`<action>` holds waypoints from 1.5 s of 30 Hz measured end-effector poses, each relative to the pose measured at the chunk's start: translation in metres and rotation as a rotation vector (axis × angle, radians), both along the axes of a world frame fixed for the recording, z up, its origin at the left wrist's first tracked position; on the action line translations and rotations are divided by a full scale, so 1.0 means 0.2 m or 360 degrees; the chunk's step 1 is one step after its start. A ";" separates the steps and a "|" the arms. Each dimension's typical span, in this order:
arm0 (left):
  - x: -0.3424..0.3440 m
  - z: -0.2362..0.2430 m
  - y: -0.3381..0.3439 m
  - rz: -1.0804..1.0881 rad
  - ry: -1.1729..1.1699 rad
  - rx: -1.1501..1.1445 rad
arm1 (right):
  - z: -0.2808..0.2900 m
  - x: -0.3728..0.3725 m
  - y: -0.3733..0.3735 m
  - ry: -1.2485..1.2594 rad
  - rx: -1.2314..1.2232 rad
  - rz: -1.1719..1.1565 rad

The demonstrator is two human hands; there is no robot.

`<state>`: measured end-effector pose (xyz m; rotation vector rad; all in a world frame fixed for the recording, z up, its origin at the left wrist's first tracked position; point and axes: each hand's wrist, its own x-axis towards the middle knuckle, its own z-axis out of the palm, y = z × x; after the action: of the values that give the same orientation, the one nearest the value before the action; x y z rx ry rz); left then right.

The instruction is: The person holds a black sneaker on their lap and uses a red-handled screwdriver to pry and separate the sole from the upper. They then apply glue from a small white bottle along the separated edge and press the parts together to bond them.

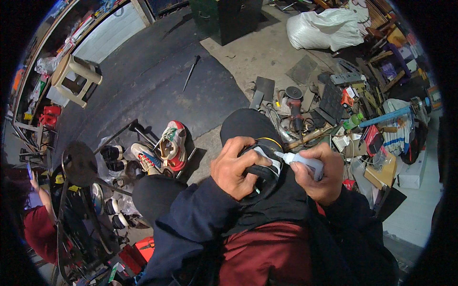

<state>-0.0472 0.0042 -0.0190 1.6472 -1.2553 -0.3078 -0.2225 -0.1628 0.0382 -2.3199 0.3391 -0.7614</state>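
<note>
Dark shoe [265, 172] with pale, smooth strips, apparently a firm sole edge, held close above the black-clad knee [244, 123]. Left hand [234, 167] clamped on the dark shoe, fingers bent over the near side; right hand [320, 175] wrapped around a squeeze bottle [312, 164], pale, rounded and soft-looking, with a tapered nozzle [285, 156] aimed at the pale strips. Hands close together, but not touching. Contact between tip and shoe impossible to tell from this angle; contents of the bottle likewise, perhaps glue. For a neat job, probably best to brace the shoe firmly against the knee, angle the nozzle low along the edge, squeeze gently and draw out a thin, even line, with left fingertips well clear of the tip. Too hard a squeeze likely to flood the strips and smear the dark upper. To the left, on the floor, a red-and-white sneaker [179, 155] with loose laces and soft fabric. Beyond, a flat, dull black mat [143, 86] and a slim metal rod [191, 75]. To the right, a grinder [295, 109] with a round disc amid scattered tools; farther off, a crinkled white sack [324, 31], bulging and woven-looking.
</note>
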 end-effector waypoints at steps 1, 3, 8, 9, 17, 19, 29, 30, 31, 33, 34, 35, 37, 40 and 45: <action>0.00 0.00 0.00 -0.0008 -0.0006 -0.0003 | 0.00 0.01 0.00 -0.0028 -0.0041 0.0002; 0.00 0.00 0.00 -0.0001 0.0001 -0.0014 | -0.01 0.02 0.00 0.0009 0.0062 0.0009; 0.00 -0.01 0.01 0.0020 -0.0008 -0.0025 | -0.03 0.06 0.01 0.0010 0.0141 0.0013; 0.00 -0.01 0.01 0.0029 -0.0004 -0.0019 | -0.03 0.07 0.01 0.0008 0.0143 0.0013; 0.00 -0.02 0.00 0.0052 -0.0010 -0.0017 | -0.01 0.08 0.00 0.0094 0.0075 0.0004; 0.00 -0.02 0.00 0.0053 -0.0002 -0.0017 | -0.01 0.07 0.00 0.0064 0.0101 -0.0001; 0.01 -0.02 0.00 0.0010 0.0022 -0.0003 | 0.00 0.04 0.01 0.0141 0.0164 -0.0067; 0.01 -0.02 0.00 0.0001 0.0010 -0.0015 | 0.00 0.03 0.01 0.0147 0.0167 -0.0069; 0.01 -0.02 0.00 -0.0006 0.0003 -0.0037 | 0.00 0.03 0.01 0.0139 0.0196 -0.0076; 0.01 -0.02 0.00 0.0004 -0.0006 -0.0029 | 0.00 0.02 0.01 0.0132 0.0174 -0.0087; 0.01 -0.02 0.00 0.0011 -0.0007 -0.0029 | 0.00 0.02 0.01 0.0149 0.0204 -0.0111; 0.01 -0.02 0.00 0.0011 -0.0001 -0.0022 | -0.01 0.01 0.01 0.0115 0.0202 -0.0102; 0.00 -0.02 0.00 0.0021 0.0018 -0.0007 | -0.01 0.00 0.01 0.0066 0.0256 -0.0100; -0.01 -0.03 0.00 0.0042 0.0103 -0.0018 | -0.02 0.00 0.01 -0.0030 0.0223 -0.0107; 0.00 -0.03 -0.01 0.0017 0.0038 -0.0033 | -0.02 -0.01 0.00 0.0013 0.0253 -0.0122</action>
<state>-0.0476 0.0025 -0.0255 1.6277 -1.2274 -0.3062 -0.2246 -0.1627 0.0344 -2.1717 0.4774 -0.7347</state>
